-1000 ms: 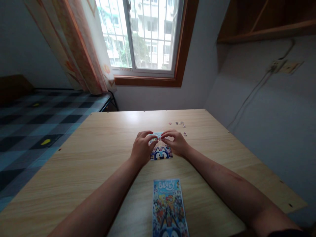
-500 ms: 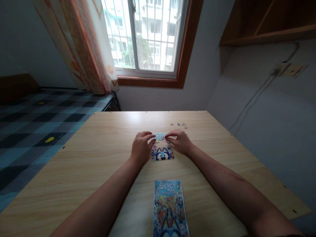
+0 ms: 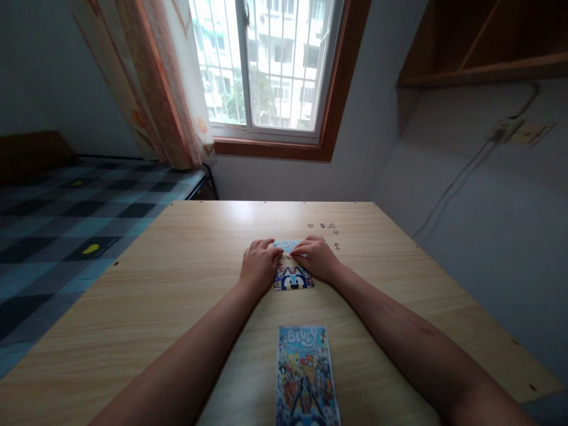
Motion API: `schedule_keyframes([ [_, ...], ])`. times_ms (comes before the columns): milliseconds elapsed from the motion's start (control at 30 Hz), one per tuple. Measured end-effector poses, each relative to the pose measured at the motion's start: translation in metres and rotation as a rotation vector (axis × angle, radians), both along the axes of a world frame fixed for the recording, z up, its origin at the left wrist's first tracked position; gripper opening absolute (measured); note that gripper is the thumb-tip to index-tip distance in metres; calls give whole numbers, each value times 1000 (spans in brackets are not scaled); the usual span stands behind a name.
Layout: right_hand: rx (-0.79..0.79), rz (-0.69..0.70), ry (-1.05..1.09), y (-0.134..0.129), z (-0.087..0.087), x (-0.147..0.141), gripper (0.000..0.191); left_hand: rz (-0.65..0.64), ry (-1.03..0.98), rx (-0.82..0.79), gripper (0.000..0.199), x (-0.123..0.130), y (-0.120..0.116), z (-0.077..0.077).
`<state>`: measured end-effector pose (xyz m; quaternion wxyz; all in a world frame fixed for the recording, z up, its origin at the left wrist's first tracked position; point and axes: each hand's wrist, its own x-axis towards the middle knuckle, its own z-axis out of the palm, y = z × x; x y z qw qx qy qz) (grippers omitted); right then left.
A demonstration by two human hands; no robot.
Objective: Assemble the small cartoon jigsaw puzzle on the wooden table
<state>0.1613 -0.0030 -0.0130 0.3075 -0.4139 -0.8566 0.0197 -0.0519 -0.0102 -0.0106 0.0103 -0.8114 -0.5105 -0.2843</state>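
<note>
A partly assembled jigsaw puzzle (image 3: 293,280) lies on the wooden table, a blue dog's face at its near edge and a bare gap in its middle. At its left side rests my left hand (image 3: 261,261), thumb and forefinger close together at the puzzle's upper part. My right hand (image 3: 317,257) reaches over the right side with fingertips pinched near the middle. Whatever the fingertips of either hand hold is too small to make out. Nearer to me lies a printed Bluey picture sheet or box (image 3: 306,376).
Several loose puzzle pieces (image 3: 331,225) lie beyond the puzzle to the right, with a few more (image 3: 337,246) beside my right hand. The table (image 3: 177,296) meets a checked bed (image 3: 89,219) on the left. A wall shelf (image 3: 488,68) hangs at the upper right.
Both hands have shifted slightly nearer to me over the puzzle, and their fingertips are closer together. The left thumb and forefinger have closed. The view has moved a little.
</note>
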Motion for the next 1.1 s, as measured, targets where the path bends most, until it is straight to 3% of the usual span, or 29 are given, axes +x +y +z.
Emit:
schedule_keyframes([
  [467, 14, -43, -59, -3, 4, -3, 12, 12, -4, 11, 21, 1, 1, -2],
  [1100, 19, -81, 30, 0, -8, -4, 15, -43, 62, 27, 21, 2, -2, 0],
])
